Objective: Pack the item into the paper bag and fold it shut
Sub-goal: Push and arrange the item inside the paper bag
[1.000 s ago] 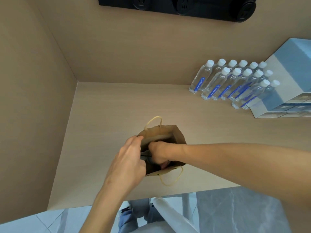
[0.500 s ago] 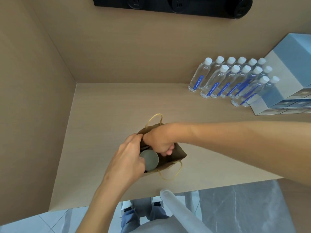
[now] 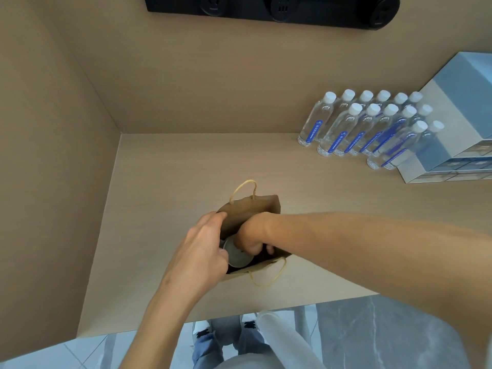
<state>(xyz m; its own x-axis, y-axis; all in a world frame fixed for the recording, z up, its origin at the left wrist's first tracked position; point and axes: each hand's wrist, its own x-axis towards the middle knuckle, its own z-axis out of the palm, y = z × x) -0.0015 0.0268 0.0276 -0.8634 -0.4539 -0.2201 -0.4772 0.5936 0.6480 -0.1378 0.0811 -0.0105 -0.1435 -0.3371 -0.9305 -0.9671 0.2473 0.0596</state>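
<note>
Now centre of frame: paper bag (image 3: 253, 209) upright on surface (image 3: 173, 169), mouth open; left hand (image 3: 202, 249) clamps left rim to keep it spread; right hand (image 3: 251, 235) inside, curled around grey round item (image 3: 237, 255), seating it low

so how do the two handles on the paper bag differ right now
The far handle stands up above the paper bag as a narrow arch, seen against the desk behind it. The near handle has flopped outward and hangs below the bag's front edge as a wider, slacker loop. The far one is beyond both hands; the near one lies under the right hand. Both are the same pale twisted cord, and neither is being held.
</note>
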